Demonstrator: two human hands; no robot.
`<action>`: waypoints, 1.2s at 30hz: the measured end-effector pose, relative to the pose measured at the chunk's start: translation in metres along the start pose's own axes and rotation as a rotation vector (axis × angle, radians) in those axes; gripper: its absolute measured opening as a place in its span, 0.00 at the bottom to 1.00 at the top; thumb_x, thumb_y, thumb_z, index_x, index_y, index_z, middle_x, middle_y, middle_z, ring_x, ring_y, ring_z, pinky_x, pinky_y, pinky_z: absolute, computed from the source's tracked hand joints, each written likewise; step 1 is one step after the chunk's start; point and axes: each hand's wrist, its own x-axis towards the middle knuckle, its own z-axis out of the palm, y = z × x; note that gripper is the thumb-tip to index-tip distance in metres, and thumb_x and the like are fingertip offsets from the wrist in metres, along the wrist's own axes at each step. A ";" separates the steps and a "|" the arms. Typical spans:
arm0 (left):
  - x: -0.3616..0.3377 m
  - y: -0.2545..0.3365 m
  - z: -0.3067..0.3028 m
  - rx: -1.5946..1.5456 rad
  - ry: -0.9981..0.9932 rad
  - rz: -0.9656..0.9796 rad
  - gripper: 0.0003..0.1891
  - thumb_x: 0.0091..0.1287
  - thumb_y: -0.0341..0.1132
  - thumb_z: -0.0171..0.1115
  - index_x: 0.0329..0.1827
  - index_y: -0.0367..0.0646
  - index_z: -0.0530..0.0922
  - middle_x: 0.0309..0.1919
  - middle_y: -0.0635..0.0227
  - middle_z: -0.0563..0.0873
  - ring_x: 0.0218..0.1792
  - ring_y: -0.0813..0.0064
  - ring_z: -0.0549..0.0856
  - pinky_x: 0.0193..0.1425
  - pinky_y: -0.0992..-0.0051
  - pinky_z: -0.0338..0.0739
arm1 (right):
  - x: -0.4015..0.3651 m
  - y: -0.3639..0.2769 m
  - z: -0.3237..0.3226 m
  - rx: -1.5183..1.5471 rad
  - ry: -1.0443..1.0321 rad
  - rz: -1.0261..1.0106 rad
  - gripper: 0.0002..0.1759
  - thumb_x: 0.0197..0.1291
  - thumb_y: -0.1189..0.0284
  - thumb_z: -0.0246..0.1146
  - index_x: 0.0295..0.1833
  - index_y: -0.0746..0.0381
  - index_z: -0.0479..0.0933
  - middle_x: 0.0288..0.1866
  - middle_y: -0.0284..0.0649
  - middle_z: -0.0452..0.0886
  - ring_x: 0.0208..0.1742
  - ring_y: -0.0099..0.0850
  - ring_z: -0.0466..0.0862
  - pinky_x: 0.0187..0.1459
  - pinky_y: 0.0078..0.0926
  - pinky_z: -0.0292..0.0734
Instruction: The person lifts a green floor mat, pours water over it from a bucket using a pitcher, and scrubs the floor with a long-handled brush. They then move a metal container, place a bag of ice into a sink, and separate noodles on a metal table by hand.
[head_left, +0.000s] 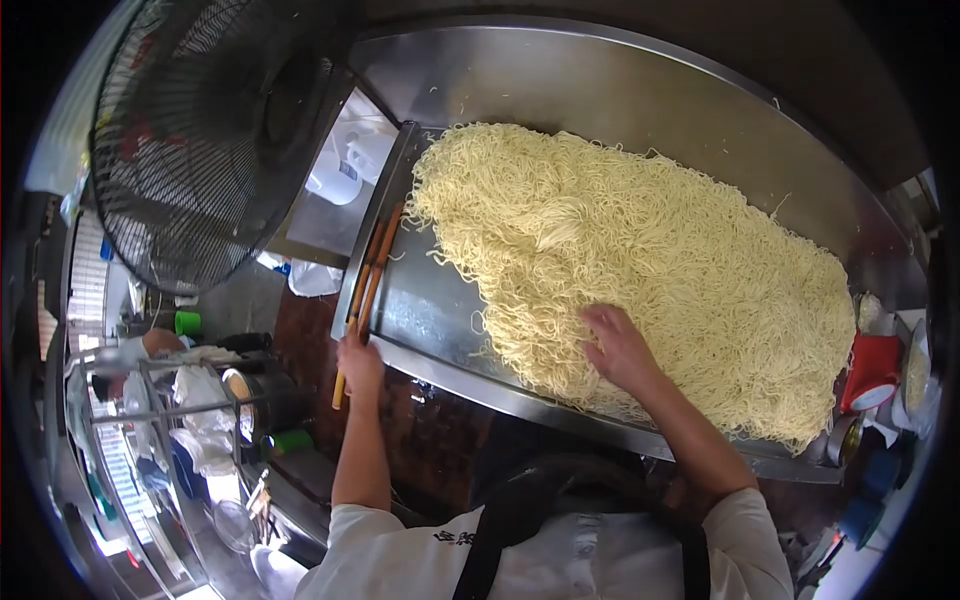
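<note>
A thick layer of pale yellow noodles (690, 250) covers most of a steel tray table (430, 300). At the table's left front corner, my left hand (360, 365) is closed round a pair of long brown chopsticks (374, 265), whose far ends lie along the left rim. My right hand (615, 345) rests on the near part of the noodles, with its fingers apart and their tips touching the strands. Nothing shows in its grip.
A large black fan (200, 130) stands at the upper left. White jugs (335, 180) are beyond the table's left edge. At the lower left is a metal rack (165, 410) with bags. A red container (872, 370) sits at the right end.
</note>
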 end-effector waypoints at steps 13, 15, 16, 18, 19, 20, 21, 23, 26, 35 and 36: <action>0.203 0.246 0.056 -0.040 0.007 0.705 0.32 0.51 0.45 0.71 0.60 0.43 0.75 0.54 0.53 0.79 0.56 0.53 0.76 0.59 0.55 0.70 | 0.286 0.026 0.064 -0.634 0.000 0.406 0.42 0.48 0.66 0.71 0.71 0.43 0.62 0.69 0.44 0.63 0.68 0.47 0.64 0.62 0.55 0.66; 0.217 0.257 0.078 -0.016 -0.060 0.734 0.27 0.51 0.43 0.69 0.55 0.44 0.77 0.49 0.54 0.81 0.55 0.55 0.76 0.57 0.56 0.70 | 0.286 0.032 0.065 -0.515 -0.017 0.354 0.36 0.48 0.67 0.71 0.66 0.45 0.68 0.64 0.38 0.69 0.62 0.45 0.70 0.57 0.55 0.70; 0.219 0.261 0.079 0.012 -0.113 0.757 0.22 0.51 0.40 0.67 0.50 0.45 0.80 0.45 0.55 0.83 0.54 0.57 0.77 0.56 0.56 0.69 | 0.280 0.032 0.068 -0.504 0.136 0.252 0.30 0.46 0.70 0.71 0.59 0.48 0.74 0.56 0.37 0.74 0.53 0.43 0.74 0.55 0.51 0.71; 0.202 0.248 0.079 -0.100 -0.100 0.849 0.14 0.48 0.35 0.64 0.39 0.41 0.81 0.32 0.58 0.84 0.41 0.57 0.80 0.48 0.56 0.72 | 0.269 0.036 0.062 -0.370 0.158 0.174 0.30 0.44 0.73 0.70 0.58 0.49 0.75 0.55 0.39 0.75 0.52 0.43 0.75 0.56 0.47 0.72; 0.192 0.235 0.070 -0.149 -0.071 0.905 0.13 0.48 0.36 0.65 0.37 0.43 0.82 0.30 0.59 0.84 0.40 0.56 0.80 0.46 0.57 0.72 | 0.264 0.031 0.056 -0.228 0.184 0.096 0.30 0.43 0.77 0.68 0.57 0.50 0.76 0.54 0.40 0.75 0.51 0.44 0.76 0.57 0.44 0.72; 0.185 0.222 0.061 -0.187 -0.131 0.917 0.17 0.49 0.37 0.65 0.42 0.42 0.81 0.32 0.59 0.84 0.43 0.55 0.80 0.49 0.57 0.71 | 0.257 0.019 0.053 -0.248 0.199 0.013 0.31 0.40 0.79 0.69 0.56 0.51 0.77 0.57 0.44 0.75 0.54 0.45 0.75 0.58 0.43 0.73; 0.178 0.207 0.040 -0.254 -0.224 0.876 0.18 0.49 0.37 0.66 0.43 0.42 0.81 0.33 0.58 0.84 0.43 0.54 0.80 0.50 0.57 0.71 | 0.249 0.002 0.051 -0.268 0.216 -0.066 0.32 0.37 0.81 0.69 0.55 0.53 0.78 0.59 0.48 0.75 0.57 0.46 0.75 0.58 0.42 0.74; 0.162 0.171 -0.003 -0.290 -0.310 0.830 0.19 0.50 0.37 0.67 0.46 0.42 0.81 0.36 0.57 0.84 0.44 0.53 0.79 0.51 0.56 0.72 | 0.225 -0.032 0.047 -0.203 0.094 -0.126 0.33 0.37 0.82 0.68 0.55 0.53 0.77 0.61 0.51 0.74 0.59 0.48 0.74 0.61 0.42 0.71; 0.150 0.103 -0.023 -0.189 -0.557 0.801 0.22 0.53 0.40 0.69 0.53 0.46 0.80 0.44 0.53 0.83 0.50 0.55 0.79 0.57 0.59 0.72 | 0.196 -0.052 0.035 -0.109 -0.296 -0.082 0.33 0.42 0.81 0.67 0.59 0.51 0.75 0.63 0.51 0.73 0.64 0.48 0.72 0.67 0.41 0.66; 0.232 0.202 0.035 -0.333 -0.257 0.816 0.31 0.57 0.51 0.69 0.63 0.48 0.74 0.55 0.54 0.80 0.61 0.54 0.74 0.69 0.56 0.61 | 0.315 0.073 0.066 -0.709 -0.067 0.351 0.34 0.53 0.66 0.67 0.68 0.50 0.68 0.71 0.41 0.63 0.72 0.49 0.60 0.66 0.58 0.62; 0.232 0.220 0.052 -0.319 -0.247 0.871 0.31 0.58 0.51 0.67 0.63 0.48 0.73 0.53 0.55 0.81 0.60 0.53 0.74 0.70 0.54 0.60 | 0.317 0.067 0.071 -0.710 -0.077 0.353 0.34 0.53 0.66 0.67 0.68 0.50 0.68 0.71 0.41 0.63 0.72 0.49 0.60 0.66 0.58 0.62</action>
